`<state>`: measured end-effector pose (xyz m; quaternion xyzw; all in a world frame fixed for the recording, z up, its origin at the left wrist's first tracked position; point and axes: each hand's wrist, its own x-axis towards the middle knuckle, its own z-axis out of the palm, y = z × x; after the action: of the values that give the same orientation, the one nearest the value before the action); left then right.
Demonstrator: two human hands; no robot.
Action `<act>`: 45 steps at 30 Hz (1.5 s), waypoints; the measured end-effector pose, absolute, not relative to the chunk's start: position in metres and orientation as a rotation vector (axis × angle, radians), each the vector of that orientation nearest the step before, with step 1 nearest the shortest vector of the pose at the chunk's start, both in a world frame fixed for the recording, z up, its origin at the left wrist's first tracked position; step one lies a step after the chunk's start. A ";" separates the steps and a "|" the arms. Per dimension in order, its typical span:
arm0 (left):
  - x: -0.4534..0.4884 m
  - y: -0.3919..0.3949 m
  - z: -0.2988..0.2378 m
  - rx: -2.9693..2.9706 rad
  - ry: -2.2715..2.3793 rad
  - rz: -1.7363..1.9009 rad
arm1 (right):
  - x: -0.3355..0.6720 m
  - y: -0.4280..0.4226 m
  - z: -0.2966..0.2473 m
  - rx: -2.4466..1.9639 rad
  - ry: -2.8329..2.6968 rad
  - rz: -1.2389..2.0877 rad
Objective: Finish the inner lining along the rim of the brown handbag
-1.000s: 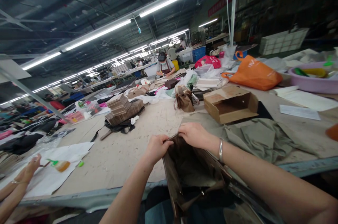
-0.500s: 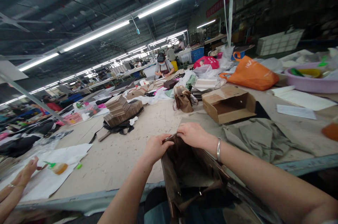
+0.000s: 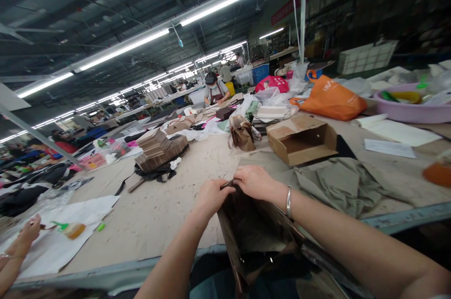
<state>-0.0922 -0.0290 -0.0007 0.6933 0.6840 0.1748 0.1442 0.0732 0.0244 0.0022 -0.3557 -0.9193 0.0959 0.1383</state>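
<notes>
A brown bag with an olive lining gapes toward me at the table's front edge. My left hand pinches the far end of its rim between thumb and fingers. Right beside it, my right hand, with a silver bangle on the wrist, is closed on the same rim. The fingertips of both hands nearly meet there. Two small shiny metal pieces show inside the bag. Crumpled olive fabric lies to the right of my right forearm.
An open cardboard box and a small brown bag stand beyond my hands. Stacked brown panels sit left. Farther right are an orange bag and a purple basin. A co-worker's hands are near a glue bottle at left.
Both my hands keep their hold on the bag rim, with barely any shift. The view has turned slightly. The co-worker's hands at left have moved a little.
</notes>
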 end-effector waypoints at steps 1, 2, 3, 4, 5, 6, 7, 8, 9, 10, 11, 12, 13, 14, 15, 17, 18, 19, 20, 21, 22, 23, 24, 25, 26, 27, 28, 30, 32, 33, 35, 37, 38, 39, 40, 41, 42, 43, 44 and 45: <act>-0.092 -0.029 -0.001 1.989 1.960 0.537 | 0.073 0.025 0.001 -1.008 -2.642 0.251; -0.092 -0.029 -0.002 1.984 1.946 0.567 | 0.073 0.026 -0.001 -0.989 -2.625 0.224; -0.091 -0.030 -0.001 1.983 1.937 0.590 | 0.073 0.027 -0.002 -0.974 -2.610 0.202; -0.091 -0.030 -0.001 1.983 1.931 0.607 | 0.073 0.027 -0.004 -0.967 -2.599 0.188; -0.091 -0.031 0.000 1.983 1.928 0.618 | 0.073 0.028 -0.005 -0.961 -2.591 0.181; -0.090 -0.031 0.000 1.980 1.927 0.624 | 0.073 0.028 -0.006 -0.957 -2.586 0.179; -0.090 -0.032 0.000 1.976 1.928 0.625 | 0.073 0.029 -0.006 -0.955 -2.587 0.181; -0.090 -0.032 0.000 1.971 1.928 0.626 | 0.073 0.029 -0.007 -0.956 -2.590 0.184; -0.090 -0.032 0.000 1.965 1.928 0.629 | 0.073 0.029 -0.007 -0.956 -2.595 0.185; -0.090 -0.031 -0.001 1.957 1.930 0.635 | 0.073 0.029 -0.007 -0.956 -2.600 0.183; -0.090 -0.031 -0.002 1.951 1.934 0.641 | 0.073 0.029 -0.006 -0.954 -2.604 0.177; -0.090 -0.031 -0.003 1.947 1.941 0.648 | 0.073 0.029 -0.006 -0.954 -2.605 0.169; -0.090 -0.031 -0.004 1.947 1.946 0.655 | 0.073 0.028 -0.006 -0.952 -2.606 0.161; -0.090 -0.030 -0.006 1.954 1.951 0.660 | 0.073 0.028 -0.006 -0.953 -2.606 0.153; -0.090 -0.030 -0.007 1.968 1.955 0.661 | 0.073 0.028 -0.007 -0.954 -2.604 0.149; -0.089 -0.029 -0.008 2.006 1.968 0.653 | 0.073 0.028 -0.007 -0.959 -2.598 0.151; -0.089 -0.028 -0.008 2.020 1.977 0.643 | 0.074 0.028 -0.007 -0.959 -2.594 0.157; -0.088 -0.028 -0.008 2.029 1.982 0.632 | 0.074 0.028 -0.007 -0.954 -2.589 0.166; -0.088 -0.027 -0.008 2.033 1.981 0.621 | 0.075 0.028 -0.007 -0.949 -2.588 0.176; -0.088 -0.028 -0.007 2.036 1.968 0.612 | 0.075 0.028 -0.006 -0.941 -2.590 0.186; -0.088 -0.028 -0.006 2.044 1.940 0.606 | 0.076 0.028 -0.006 -0.935 -2.594 0.192; -0.088 -0.029 -0.005 2.059 1.901 0.601 | 0.077 0.028 -0.005 -0.930 -2.598 0.196; -0.088 -0.030 -0.003 2.076 1.855 0.599 | 0.077 0.028 -0.005 -0.930 -2.604 0.196; -0.088 -0.031 -0.002 2.091 1.811 0.601 | 0.077 0.028 -0.004 -0.935 -2.610 0.193; -0.089 -0.032 -0.002 2.099 1.777 0.604 | 0.078 0.028 -0.004 -0.943 -2.615 0.190; -0.089 -0.033 -0.001 2.099 1.756 0.614 | 0.078 0.028 -0.003 -0.952 -2.618 0.188; -0.089 -0.034 -0.001 2.091 1.750 0.628 | 0.077 0.027 -0.003 -0.961 -2.621 0.183; -0.088 -0.034 -0.001 2.062 1.779 0.683 | 0.077 0.027 -0.003 -0.973 -2.625 0.169; -0.087 -0.033 -0.002 2.047 1.822 0.726 | 0.077 0.026 -0.004 -0.973 -2.621 0.149; -0.087 -0.032 -0.002 2.052 1.838 0.729 | 0.076 0.026 -0.004 -0.971 -2.618 0.141; -0.087 -0.031 -0.003 2.083 1.854 0.696 | 0.077 0.027 -0.004 -0.978 -2.615 0.140; -0.087 -0.029 -0.003 2.114 1.866 0.655 | 0.078 0.028 -0.004 -0.994 -2.624 0.156; -0.087 -0.029 -0.003 2.121 1.880 0.643 | 0.078 0.028 -0.004 -0.998 -2.631 0.168; -0.087 -0.029 -0.003 2.122 1.900 0.635 | 0.079 0.029 -0.004 -0.995 -2.638 0.179; -0.086 -0.028 -0.003 2.120 1.919 0.630 | 0.080 0.029 -0.004 -0.985 -2.640 0.189; -0.086 -0.028 -0.003 2.118 1.934 0.624 | 0.081 0.030 -0.004 -0.967 -2.638 0.196; -0.085 -0.027 -0.003 2.116 1.945 0.617 | 0.082 0.031 -0.004 -0.948 -2.631 0.201; -0.085 -0.027 -0.003 2.114 1.954 0.611 | 0.083 0.031 -0.004 -0.932 -2.624 0.204; -0.085 -0.027 -0.003 2.110 1.960 0.612 | 0.083 0.031 -0.004 -0.921 -2.616 0.201; -0.085 -0.027 -0.003 2.103 1.961 0.621 | 0.083 0.032 -0.004 -0.917 -2.609 0.194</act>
<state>-0.0849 -0.0266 -0.0033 0.7114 0.6632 0.2100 0.0997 0.0834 0.0317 -0.0035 -0.3253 -0.9251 0.0686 0.1833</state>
